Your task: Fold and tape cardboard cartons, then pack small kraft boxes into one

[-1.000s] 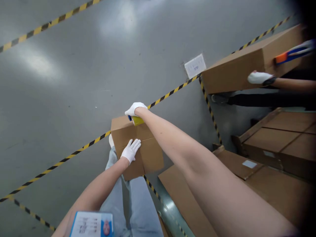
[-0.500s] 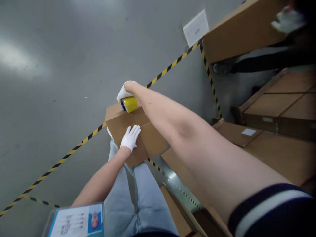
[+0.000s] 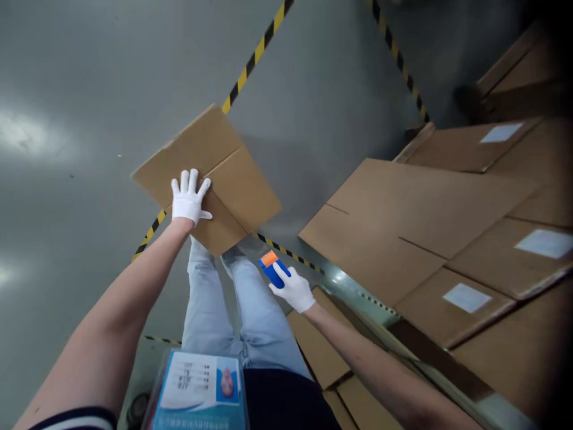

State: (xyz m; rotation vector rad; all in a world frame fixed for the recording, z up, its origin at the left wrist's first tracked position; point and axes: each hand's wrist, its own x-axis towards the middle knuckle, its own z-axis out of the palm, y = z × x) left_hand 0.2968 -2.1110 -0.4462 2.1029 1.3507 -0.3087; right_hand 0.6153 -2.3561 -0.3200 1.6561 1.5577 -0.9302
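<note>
A brown cardboard box (image 3: 233,173) rests on my knees, its closed top flaps facing up. My left hand (image 3: 188,199), in a white glove, lies flat on the box's top with fingers spread. My right hand (image 3: 293,288), also gloved, is closed around a blue and orange tape dispenser (image 3: 271,267), held low beside my right leg and off the box. My legs in light jeans (image 3: 215,310) run under the box.
Flattened cardboard sheets (image 3: 430,209) with white labels are stacked at the right over a metal rail (image 3: 340,280). Yellow-black hazard tape (image 3: 250,63) crosses the grey floor. A badge on a lanyard (image 3: 197,391) hangs at the bottom.
My right hand has pulled the tape dispenser back from the box's far edge to beside my leg. The view swung down; the co-worker with the long box is out of sight.
</note>
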